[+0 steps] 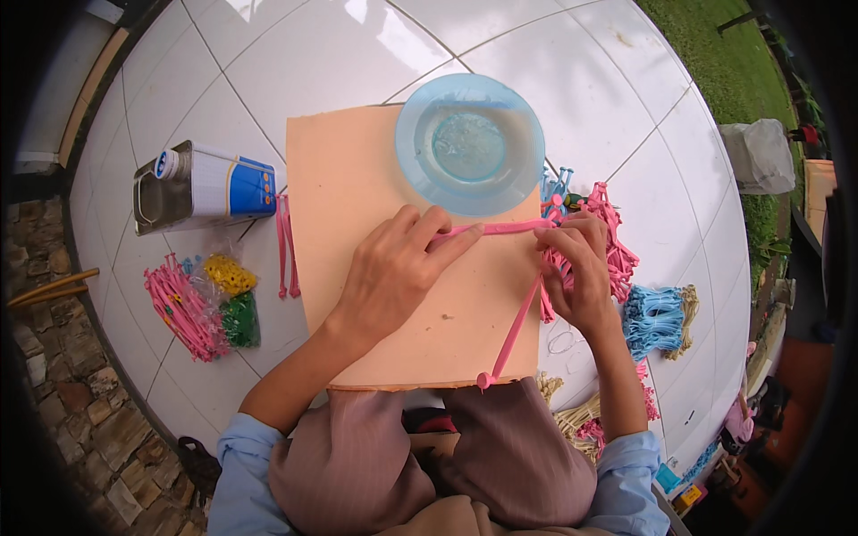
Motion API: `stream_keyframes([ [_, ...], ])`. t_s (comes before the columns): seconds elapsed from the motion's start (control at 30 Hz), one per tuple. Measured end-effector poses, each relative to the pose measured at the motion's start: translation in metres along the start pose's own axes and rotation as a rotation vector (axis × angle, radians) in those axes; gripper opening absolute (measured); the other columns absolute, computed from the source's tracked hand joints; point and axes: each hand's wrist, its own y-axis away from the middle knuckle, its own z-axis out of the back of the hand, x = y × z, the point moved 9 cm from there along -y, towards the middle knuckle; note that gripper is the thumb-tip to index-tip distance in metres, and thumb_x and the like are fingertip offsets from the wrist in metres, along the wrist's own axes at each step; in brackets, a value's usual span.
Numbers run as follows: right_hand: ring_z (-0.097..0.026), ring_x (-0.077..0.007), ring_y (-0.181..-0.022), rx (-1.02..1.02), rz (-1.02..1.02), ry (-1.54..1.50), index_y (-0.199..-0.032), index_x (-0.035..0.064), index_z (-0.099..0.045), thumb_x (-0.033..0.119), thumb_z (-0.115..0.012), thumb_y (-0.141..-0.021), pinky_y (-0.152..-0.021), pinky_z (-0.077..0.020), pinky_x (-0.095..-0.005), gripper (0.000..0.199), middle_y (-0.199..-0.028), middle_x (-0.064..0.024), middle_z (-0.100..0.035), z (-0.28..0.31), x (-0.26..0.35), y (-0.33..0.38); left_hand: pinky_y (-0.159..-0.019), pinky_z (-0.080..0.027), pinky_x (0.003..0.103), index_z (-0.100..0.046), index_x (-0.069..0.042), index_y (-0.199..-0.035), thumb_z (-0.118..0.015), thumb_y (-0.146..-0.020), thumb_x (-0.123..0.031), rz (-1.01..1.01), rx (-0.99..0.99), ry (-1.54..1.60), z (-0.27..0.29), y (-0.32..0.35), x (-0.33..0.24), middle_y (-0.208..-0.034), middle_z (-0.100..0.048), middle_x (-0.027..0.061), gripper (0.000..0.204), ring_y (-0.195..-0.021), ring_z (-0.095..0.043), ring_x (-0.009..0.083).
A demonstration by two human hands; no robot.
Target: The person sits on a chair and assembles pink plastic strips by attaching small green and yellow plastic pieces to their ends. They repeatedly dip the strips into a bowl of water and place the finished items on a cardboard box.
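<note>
At far left I see a rough stone strip (63, 393) bordering the white tiled floor (295, 62), whose large glossy tiles run under everything in view. On the tiles at left lies a metal can (201, 186) on its side, with a white and blue label and a capped spout. Below it I note a bundle of pink sticks (183, 308) beside a clear bag of yellow and green pieces (234, 299), and a loose pair of pink strips (286, 246) just off the board's left edge. The peach board (357, 179) lies flat on the floor in front of the seated person's knees. My left hand (393, 277) rests palm down on the board, fingers extended, with the fingertips pressing the pink strip (500, 228) against it. That strip runs level across the board's upper right, touching both hands; a second length of pink strip (514, 330) slants down to the board's lower edge. A blue plastic bowl (469, 143) holding clear liquid sits on the board's top right corner. My right hand (576, 272) is closed, pinching the strip's right end at the board's right edge. Right of it lie a pile of pink pieces (617, 241), a blue bundle (657, 317) and straw-coloured bundles (576, 415). Grass (733, 62) borders the floor at upper right.
</note>
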Motion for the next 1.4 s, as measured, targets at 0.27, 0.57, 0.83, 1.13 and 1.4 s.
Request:
stream_keyframes([
  [0.27,-0.054,-0.0286,-0.086,0.019,-0.139,-0.205,-0.112,0.0053,-0.047,-0.008,-0.063,-0.07,-0.079,-0.0447,-0.0391,0.047,-0.088,-0.011,-0.056,0.014,0.002,0.041,-0.058,-0.051,0.028,-0.066,-0.009,-0.101,-0.064,-0.074,0.002,0.051,-0.102,0.297,0.012,0.011,-0.019,-0.086,-0.053,0.0055,0.029,-0.073,-0.058,0.0177],
  [0.57,-0.064,-0.0166,-0.078,-0.449,-0.129,-0.196,-0.126,0.0044,-0.032,-0.002,-0.067,-0.077,-0.073,-0.0515,-0.0296,0.061,-0.079,-0.0105,-0.065,0.184,0.131,0.005,-0.089,-0.037,0.03,-0.051,-0.002,-0.095,-0.054,-0.088,-0.011,-0.03,-0.897,0.552,0.199,0.053,-0.066,-0.096,-0.049,0.0079,0.012,-0.096,-0.048,0.0167],
  [0.83,-0.064,-0.017,-0.076,-0.647,-0.043,-0.924,-0.129,-0.0008,-0.023,0.008,-0.065,-0.083,-0.076,-0.0508,-0.0297,0.063,-0.082,-0.0149,-0.066,0.21,0.222,-0.08,-0.1,-0.033,0.034,-0.046,-0.004,-0.126,-0.031,-0.092,-0.058,0.092,-0.121,0.726,0.212,0.047,-0.134,-0.115,-0.057,0.0128,0.065,-0.114,-0.048,0.02],
  [1.13,-0.048,-0.0295,-0.116,-0.322,-0.662,-1.818,-0.134,-0.0083,-0.014,0.01,-0.054,-0.089,-0.095,-0.0417,-0.0325,0.063,-0.125,-0.0231,-0.044,-0.036,0.218,-0.102,-0.072,-0.039,0.032,-0.037,0.0,-0.098,-0.047,-0.095,-0.019,0.068,-1.077,0.294,0.319,0.118,-0.034,-0.093,-0.042,0.0121,0.021,-0.078,-0.042,0.0196],
  [1.4,-0.04,-0.0273,-0.123,-0.358,-0.566,-1.056,-0.138,0.0061,-0.006,0.008,-0.052,-0.088,-0.105,-0.0262,-0.0397,0.068,-0.127,-0.0197,-0.044,-0.193,0.241,-0.043,-0.07,-0.048,0.031,-0.033,-0.005,-0.101,-0.041,-0.098,-0.025,0.585,-0.478,1.01,0.186,0.176,0.125,-0.088,-0.053,0.0132,0.022,-0.078,-0.062,0.0212],
])
